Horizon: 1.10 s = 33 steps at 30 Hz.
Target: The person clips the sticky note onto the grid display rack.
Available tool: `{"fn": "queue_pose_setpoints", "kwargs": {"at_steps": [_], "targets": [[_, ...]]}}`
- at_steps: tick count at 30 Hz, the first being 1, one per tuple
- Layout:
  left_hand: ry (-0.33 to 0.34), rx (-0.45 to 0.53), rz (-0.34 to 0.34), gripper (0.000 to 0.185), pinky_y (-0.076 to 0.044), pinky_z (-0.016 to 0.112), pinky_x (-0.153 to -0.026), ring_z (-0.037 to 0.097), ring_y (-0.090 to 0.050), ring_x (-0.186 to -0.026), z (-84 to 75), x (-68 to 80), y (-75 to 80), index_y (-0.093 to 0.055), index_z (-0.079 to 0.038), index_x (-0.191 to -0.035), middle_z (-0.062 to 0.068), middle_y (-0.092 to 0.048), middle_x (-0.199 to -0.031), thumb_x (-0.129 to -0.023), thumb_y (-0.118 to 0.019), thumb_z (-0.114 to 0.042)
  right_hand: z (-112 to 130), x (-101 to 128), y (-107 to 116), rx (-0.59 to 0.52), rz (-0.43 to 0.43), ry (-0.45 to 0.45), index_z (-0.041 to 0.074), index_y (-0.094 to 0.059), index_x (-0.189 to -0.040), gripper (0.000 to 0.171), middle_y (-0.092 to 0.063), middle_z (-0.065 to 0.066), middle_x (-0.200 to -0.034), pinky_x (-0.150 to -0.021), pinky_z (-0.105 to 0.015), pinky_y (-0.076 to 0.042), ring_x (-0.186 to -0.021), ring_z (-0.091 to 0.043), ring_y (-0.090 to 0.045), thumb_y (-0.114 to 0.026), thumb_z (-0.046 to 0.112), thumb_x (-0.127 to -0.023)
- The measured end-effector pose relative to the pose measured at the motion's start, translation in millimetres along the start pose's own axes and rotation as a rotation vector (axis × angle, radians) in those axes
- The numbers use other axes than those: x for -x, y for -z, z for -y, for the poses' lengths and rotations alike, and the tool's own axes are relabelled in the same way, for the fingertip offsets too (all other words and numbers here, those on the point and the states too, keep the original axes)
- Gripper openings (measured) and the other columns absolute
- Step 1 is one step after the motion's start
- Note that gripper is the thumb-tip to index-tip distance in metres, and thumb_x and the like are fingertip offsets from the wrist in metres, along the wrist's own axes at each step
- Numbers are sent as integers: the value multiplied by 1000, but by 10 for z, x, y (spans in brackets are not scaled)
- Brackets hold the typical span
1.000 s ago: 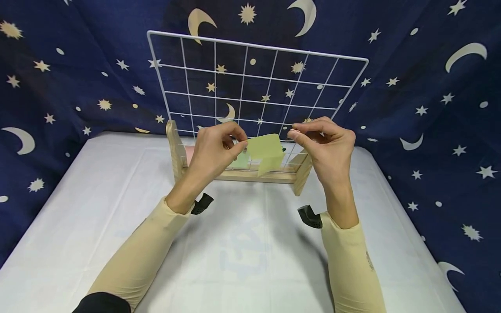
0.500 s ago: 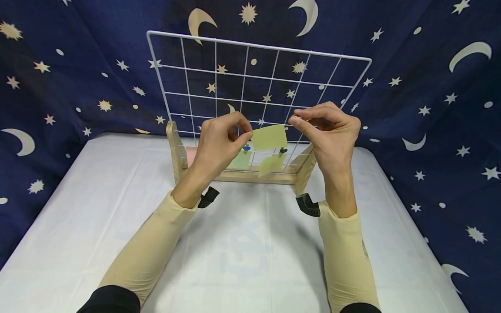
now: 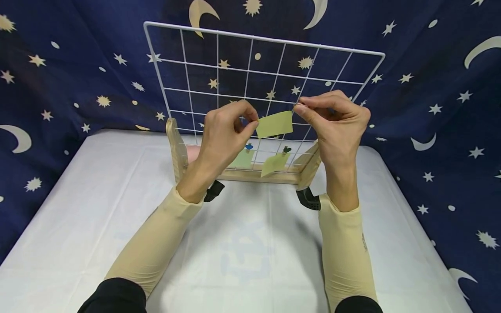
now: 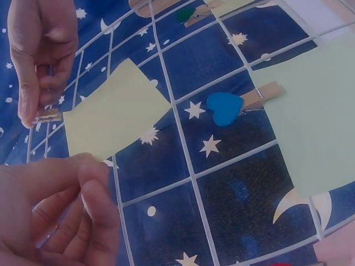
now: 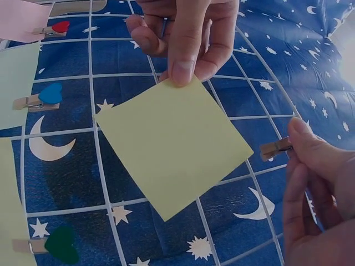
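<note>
My left hand [image 3: 227, 134] pinches a yellow sticky note [image 5: 175, 147] by one corner, thumb on one side and fingers on the other. In the right wrist view the note hangs in front of the white wire grid [image 3: 250, 71]. My right hand [image 3: 336, 117] pinches a small wooden clothespin [image 5: 275, 148] between thumb and index finger. The clothespin's tip points at the note's near corner, right at its edge in the left wrist view. Lower on the grid, a clothespin with a blue heart [image 4: 224, 108] holds a green note [image 4: 316, 116].
A dark green heart clothespin [image 5: 62, 245] holds another yellow note [image 3: 275, 164] low on the grid. At left, a red heart clothespin [image 5: 60, 27] holds a pink note [image 5: 22, 21]. Wooden feet [image 3: 177, 145] support the grid on a white-covered table [image 3: 250, 243], before a star-patterned cloth [image 3: 90, 65].
Both hands have risen along the grid, carrying the yellow note and the clothespin upward and slightly right. The green and yellow notes below are now less covered. The head view has shifted slightly.
</note>
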<state>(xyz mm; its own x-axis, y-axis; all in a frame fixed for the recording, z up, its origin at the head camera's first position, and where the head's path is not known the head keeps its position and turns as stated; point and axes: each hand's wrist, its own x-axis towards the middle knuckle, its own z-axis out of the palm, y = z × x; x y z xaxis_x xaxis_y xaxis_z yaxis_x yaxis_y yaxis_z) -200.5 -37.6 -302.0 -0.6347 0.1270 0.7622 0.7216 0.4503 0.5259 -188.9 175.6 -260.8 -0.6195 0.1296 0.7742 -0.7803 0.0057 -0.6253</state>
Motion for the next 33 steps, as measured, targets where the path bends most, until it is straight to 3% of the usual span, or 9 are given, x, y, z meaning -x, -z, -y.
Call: {"fn": "queue_pose_setpoints", "kwargs": {"at_steps": [5, 11, 17, 24, 33], "targets": [[-39, -17, -64, 9, -42, 25, -59, 12, -54, -57, -13, -45, -9, -73, -6, -87, 5, -73, -84, -90, -76, 1, 1, -26, -28, -14, -4, 35, -18, -75, -87, 15, -74, -19, -84, -77, -28, -62, -79, -22, -75, -84, -19, -75], [-51, -20, -127, 8, -40, 24, -59, 13, -53, -58, -27, -75, -14, -74, -6, -87, 5, -71, -81, -90, -76, 1, 2, -39, -59, -5, -14, 38, -18, -76, -87, 15, -75, -18, -83, -74, -25, -60, -76, -21, -74, -85, -18, -76], [-55, -10, -149, 8, -40, 23, -59, 13, -53, -60, -49, -86, -27, -74, -4, -87, 6, -71, -81, -92, -74, 2, -11, -34, -105, 28, 4, 54, -18, -76, -89, 13, -73, -21, -83, -65, -22, -58, -71, -19, -75, -84, -15, -79], [-97, 0, -179, 8, -43, 21, -61, 14, -55, -63, -72, -91, -49, -74, -4, -88, 7, -70, -82, -93, -73, 3, -31, -37, -149, 86, 19, 88, -15, -77, -92, 11, -73, -22, -86, -66, -22, -59, -72, -19, -76, -82, -12, -82], [-87, 4, -164, 7, -46, 22, -62, 15, -58, -66, -46, -69, -77, -74, -3, -90, 8, -72, -85, -95, -73, 1, -96, -33, -181, 94, -1, 121, -13, -78, -91, 10, -72, -24, -86, -66, -24, -58, -72, -20, -75, -82, -12, -82]]}}
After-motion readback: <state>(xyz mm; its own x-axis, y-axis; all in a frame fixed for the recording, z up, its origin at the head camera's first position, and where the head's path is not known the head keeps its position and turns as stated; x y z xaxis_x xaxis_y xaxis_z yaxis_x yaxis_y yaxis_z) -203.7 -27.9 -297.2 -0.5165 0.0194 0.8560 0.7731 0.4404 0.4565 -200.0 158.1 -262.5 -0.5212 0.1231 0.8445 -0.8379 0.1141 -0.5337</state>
